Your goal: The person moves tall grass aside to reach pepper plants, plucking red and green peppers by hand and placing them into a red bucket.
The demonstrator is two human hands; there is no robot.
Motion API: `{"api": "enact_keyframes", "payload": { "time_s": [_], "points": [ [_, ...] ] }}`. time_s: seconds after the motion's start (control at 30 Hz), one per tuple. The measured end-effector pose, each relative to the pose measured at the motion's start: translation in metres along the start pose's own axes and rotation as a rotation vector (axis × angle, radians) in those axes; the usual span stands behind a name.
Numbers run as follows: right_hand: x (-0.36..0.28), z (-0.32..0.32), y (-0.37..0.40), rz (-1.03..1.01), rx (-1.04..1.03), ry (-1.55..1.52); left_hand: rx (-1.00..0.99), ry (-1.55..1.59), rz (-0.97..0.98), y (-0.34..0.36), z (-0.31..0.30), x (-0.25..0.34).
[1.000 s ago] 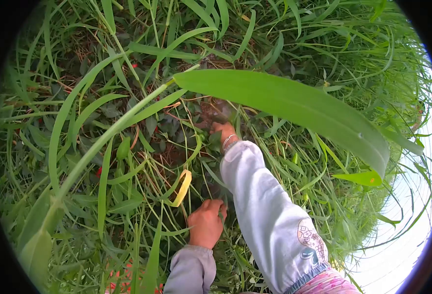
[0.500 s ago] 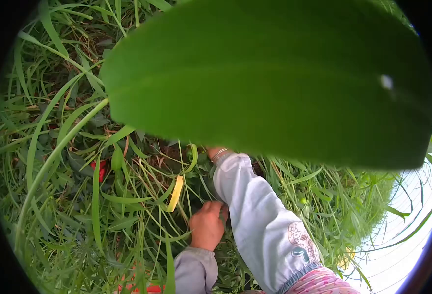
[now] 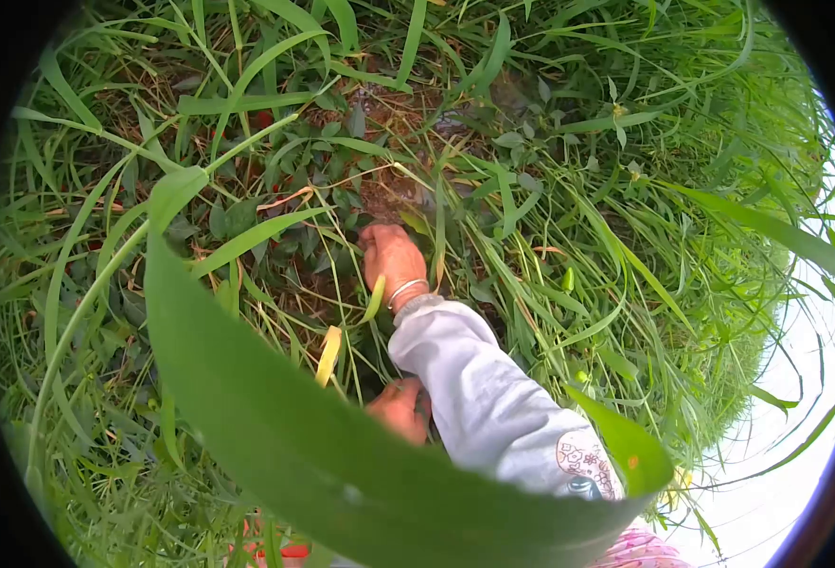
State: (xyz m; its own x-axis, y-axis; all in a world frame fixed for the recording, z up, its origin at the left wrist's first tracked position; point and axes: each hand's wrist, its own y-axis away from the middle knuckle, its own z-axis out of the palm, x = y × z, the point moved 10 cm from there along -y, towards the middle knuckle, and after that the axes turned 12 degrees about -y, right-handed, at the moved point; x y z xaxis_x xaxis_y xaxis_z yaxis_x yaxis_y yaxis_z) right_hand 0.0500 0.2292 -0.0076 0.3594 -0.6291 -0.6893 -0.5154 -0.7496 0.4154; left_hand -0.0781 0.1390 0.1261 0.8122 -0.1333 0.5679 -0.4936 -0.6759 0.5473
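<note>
Green tall grass point(image 3: 569, 199) all around, right hand point(image 3: 391, 257) in a pale grey sleeve point(image 3: 474, 379) pushed knuckles-up into a low dark-green leafy plant point(image 3: 328, 194), fingertips buried among its leaves, grip impossible to tell, left hand point(image 3: 399, 409) lower, half hidden behind a broad green leaf blade point(image 3: 275, 426), grip unclear too

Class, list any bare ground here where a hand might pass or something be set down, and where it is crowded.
Little is bare: a small brown soil patch just beyond the right hand, ringed by dark leaves and grass. Elsewhere grass crowds; a broad leaf covers the foreground.
</note>
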Motion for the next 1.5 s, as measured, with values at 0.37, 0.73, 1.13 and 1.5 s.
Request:
{"api": "enact_keyframes", "payload": {
  "time_s": [0.37, 0.73, 1.13, 1.5],
  "points": [
    [0.008, 0.001, -0.023, -0.143, -0.583, 1.019, 0.091, 0.060, 0.009, -0.002, -0.001, 0.004],
    [0.063, 0.000, -0.054, 0.290, -0.524, 1.061, 0.126, 0.057, 0.041, 0.000, 0.000, 0.000],
    [-0.053, -0.031, -0.019, -0.256, -0.663, 0.617, 0.175, 0.093, 0.062, -0.002, -0.015, 0.007],
    [-0.050, -0.116, 0.095, -0.080, -0.476, -0.391, 0.162, 0.791, -0.084, -0.009, -0.030, -0.004]
  ]
}}
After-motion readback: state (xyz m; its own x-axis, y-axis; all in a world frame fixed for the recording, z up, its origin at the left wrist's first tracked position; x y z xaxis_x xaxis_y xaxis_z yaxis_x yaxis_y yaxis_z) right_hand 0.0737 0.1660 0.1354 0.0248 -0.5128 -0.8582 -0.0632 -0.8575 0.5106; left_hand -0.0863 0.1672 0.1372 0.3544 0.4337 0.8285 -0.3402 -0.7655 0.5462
